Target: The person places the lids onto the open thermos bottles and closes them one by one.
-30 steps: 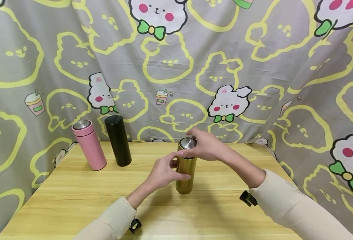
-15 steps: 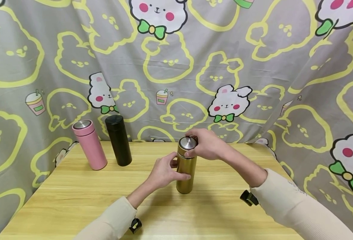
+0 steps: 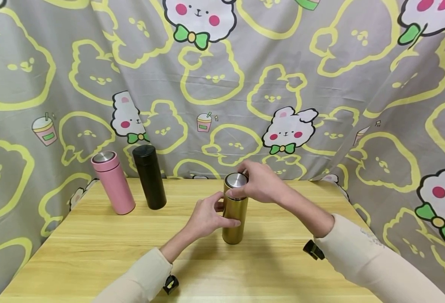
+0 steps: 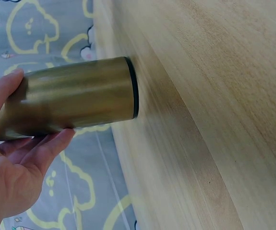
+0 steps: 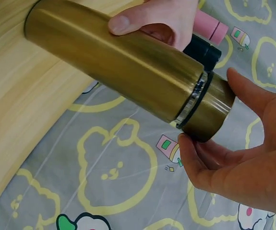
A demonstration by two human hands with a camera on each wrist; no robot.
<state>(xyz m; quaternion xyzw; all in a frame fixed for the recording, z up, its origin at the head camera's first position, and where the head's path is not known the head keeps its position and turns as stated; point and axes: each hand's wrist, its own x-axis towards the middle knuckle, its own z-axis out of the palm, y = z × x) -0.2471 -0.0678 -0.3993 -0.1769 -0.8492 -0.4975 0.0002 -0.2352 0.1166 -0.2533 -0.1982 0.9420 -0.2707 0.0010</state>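
Note:
A gold thermos flask [image 3: 233, 227] stands upright on the wooden table, a little right of the middle in the head view. My left hand [image 3: 206, 215] grips its body from the left, thumb across the front and fingers behind. At the top, my right hand [image 3: 262, 182] holds the gold lid [image 5: 210, 108] between thumb and fingers from the right. The lid's steel top [image 3: 236, 180] faces up. In the right wrist view a thin shiny band with a dark ring shows between lid and body. The left wrist view has the flask's dark base edge [image 4: 132, 87] against the table.
To the left stand a pink thermos flask [image 3: 115, 189] and a black one [image 3: 149, 181], side by side, both with lids on. A grey curtain [image 3: 222, 88] with cartoon prints hangs behind the wooden table [image 3: 105, 252].
My right hand has shifted round the lid, its thumb moving right and then back left along the front. The left hand and the flask body stay in place.

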